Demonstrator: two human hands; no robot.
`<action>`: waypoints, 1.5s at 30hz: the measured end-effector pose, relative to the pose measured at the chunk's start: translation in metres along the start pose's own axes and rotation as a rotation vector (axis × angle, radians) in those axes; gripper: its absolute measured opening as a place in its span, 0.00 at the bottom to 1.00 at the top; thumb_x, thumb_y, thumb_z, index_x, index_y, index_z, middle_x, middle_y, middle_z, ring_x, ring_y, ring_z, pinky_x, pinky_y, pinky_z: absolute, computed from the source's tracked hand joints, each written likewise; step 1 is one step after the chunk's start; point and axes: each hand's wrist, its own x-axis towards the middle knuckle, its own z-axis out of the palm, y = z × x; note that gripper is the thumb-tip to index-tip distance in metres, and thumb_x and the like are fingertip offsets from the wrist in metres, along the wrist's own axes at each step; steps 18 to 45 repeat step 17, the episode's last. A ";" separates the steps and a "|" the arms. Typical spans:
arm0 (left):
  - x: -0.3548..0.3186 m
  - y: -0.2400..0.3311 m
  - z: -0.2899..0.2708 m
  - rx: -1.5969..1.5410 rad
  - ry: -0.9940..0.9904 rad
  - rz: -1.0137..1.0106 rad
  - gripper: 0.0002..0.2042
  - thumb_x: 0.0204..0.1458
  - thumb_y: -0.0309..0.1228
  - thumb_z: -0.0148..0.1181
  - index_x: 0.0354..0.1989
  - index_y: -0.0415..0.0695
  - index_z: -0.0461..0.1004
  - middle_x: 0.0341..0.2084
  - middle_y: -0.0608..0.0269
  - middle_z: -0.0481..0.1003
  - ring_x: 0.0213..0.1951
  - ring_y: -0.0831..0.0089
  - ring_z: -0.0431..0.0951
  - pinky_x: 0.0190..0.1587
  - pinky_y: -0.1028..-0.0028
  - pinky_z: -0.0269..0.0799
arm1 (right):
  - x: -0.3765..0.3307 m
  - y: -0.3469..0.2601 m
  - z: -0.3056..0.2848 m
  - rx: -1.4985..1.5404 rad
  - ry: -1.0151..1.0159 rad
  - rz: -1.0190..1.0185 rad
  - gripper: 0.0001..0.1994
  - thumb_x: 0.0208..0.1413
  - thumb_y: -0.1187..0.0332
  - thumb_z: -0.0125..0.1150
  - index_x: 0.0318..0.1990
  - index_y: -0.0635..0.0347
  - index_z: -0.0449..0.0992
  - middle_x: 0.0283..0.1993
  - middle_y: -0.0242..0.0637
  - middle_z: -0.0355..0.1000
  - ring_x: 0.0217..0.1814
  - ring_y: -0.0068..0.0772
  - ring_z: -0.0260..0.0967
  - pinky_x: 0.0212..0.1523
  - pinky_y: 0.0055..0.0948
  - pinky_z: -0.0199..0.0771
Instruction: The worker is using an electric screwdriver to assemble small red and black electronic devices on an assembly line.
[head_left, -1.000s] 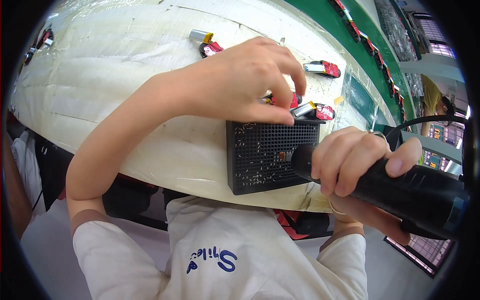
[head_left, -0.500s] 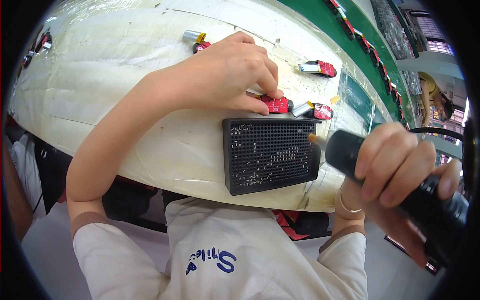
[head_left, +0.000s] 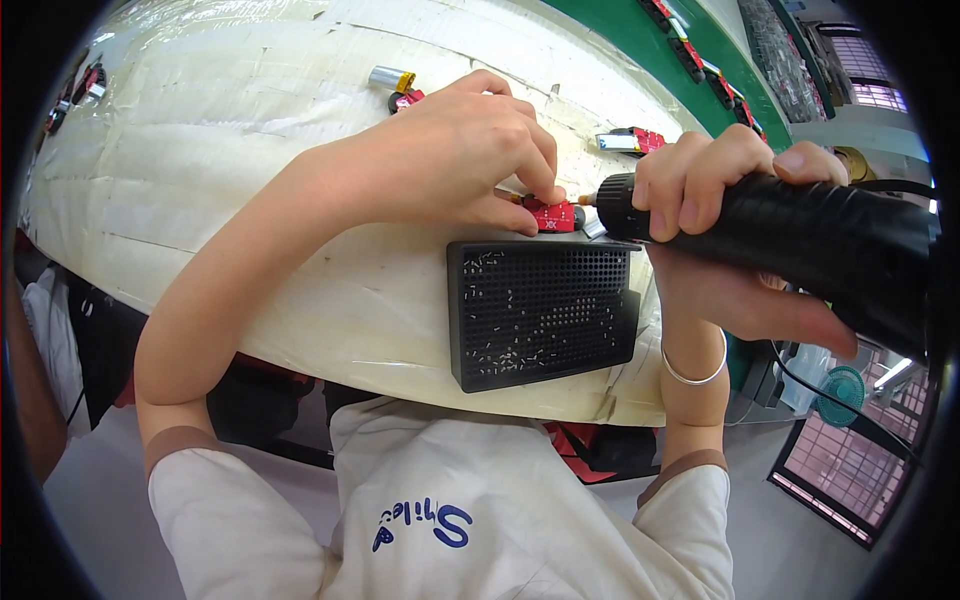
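Pinching a small red part (head_left: 552, 214) between thumb and fingertips, the left hand (head_left: 455, 160) presses it down on the table (head_left: 200, 180), fingers curled tight around it. The right hand (head_left: 715, 205) is wrapped fully around a black electric screwdriver (head_left: 800, 235), which lies nearly level with its tip at the 3 o'clock side of the red part, touching it or just short of it; the exact contact is too small to tell. A thin bracelet (head_left: 692, 372) sits on the right wrist.

Judging from this, the step in hand is driving a screw into the red part while the left hand steadies it. The next move would call for keeping the tip lined up on the screw head and the part held flat so it does not twist.

Just below the hands, at 6 o'clock from the red part, a black perforated tray (head_left: 540, 310) rests near the table's front edge, with many tiny screws scattered in its holes. Further out, at 11 o'clock, lies a small silver cylinder with a yellow band (head_left: 390, 78) beside another red piece (head_left: 408, 98). At 1 o'clock another red and silver part (head_left: 628, 141) lies on the table, and more sit along the green strip (head_left: 640, 60) beyond.
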 end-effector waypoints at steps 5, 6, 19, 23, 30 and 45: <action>0.002 0.001 -0.001 -0.018 -0.037 -0.014 0.10 0.40 0.33 0.65 0.33 0.47 0.78 0.29 0.68 0.74 0.39 0.71 0.71 0.54 0.67 0.56 | 0.001 0.000 0.003 0.015 0.026 0.016 0.51 0.28 0.19 0.36 0.52 0.55 0.58 0.23 0.36 0.60 0.20 0.29 0.59 0.22 0.29 0.65; 0.001 0.001 0.000 -0.017 -0.037 -0.016 0.10 0.40 0.33 0.65 0.33 0.47 0.78 0.29 0.68 0.74 0.39 0.71 0.71 0.54 0.67 0.56 | 0.000 0.000 0.003 0.015 0.010 0.016 0.51 0.28 0.19 0.36 0.51 0.54 0.58 0.24 0.36 0.60 0.20 0.29 0.59 0.22 0.29 0.65; 0.023 -0.001 0.000 0.001 0.229 0.161 0.14 0.39 0.27 0.59 0.38 0.46 0.75 0.35 0.59 0.74 0.43 0.65 0.72 0.56 0.64 0.57 | -0.017 -0.052 0.034 0.010 0.096 0.114 0.36 0.38 0.33 0.57 0.45 0.50 0.57 0.19 0.28 0.64 0.15 0.24 0.66 0.17 0.24 0.69; 0.023 -0.001 0.000 0.001 0.229 0.161 0.14 0.39 0.27 0.59 0.38 0.46 0.75 0.35 0.59 0.74 0.43 0.65 0.72 0.56 0.64 0.57 | -0.017 -0.052 0.034 0.010 0.096 0.114 0.36 0.38 0.33 0.57 0.45 0.50 0.57 0.19 0.28 0.64 0.15 0.24 0.66 0.17 0.24 0.69; 0.023 -0.001 0.000 0.001 0.229 0.161 0.14 0.39 0.27 0.59 0.38 0.46 0.75 0.35 0.59 0.74 0.43 0.65 0.72 0.56 0.64 0.57 | -0.017 -0.052 0.034 0.010 0.096 0.114 0.36 0.38 0.33 0.57 0.45 0.50 0.57 0.19 0.28 0.64 0.15 0.24 0.66 0.17 0.24 0.69; 0.023 -0.001 0.000 0.001 0.229 0.161 0.14 0.39 0.27 0.59 0.38 0.46 0.75 0.35 0.59 0.74 0.43 0.65 0.72 0.56 0.64 0.57 | -0.017 -0.052 0.034 0.010 0.096 0.114 0.36 0.38 0.33 0.57 0.45 0.50 0.57 0.19 0.28 0.64 0.15 0.24 0.66 0.17 0.24 0.69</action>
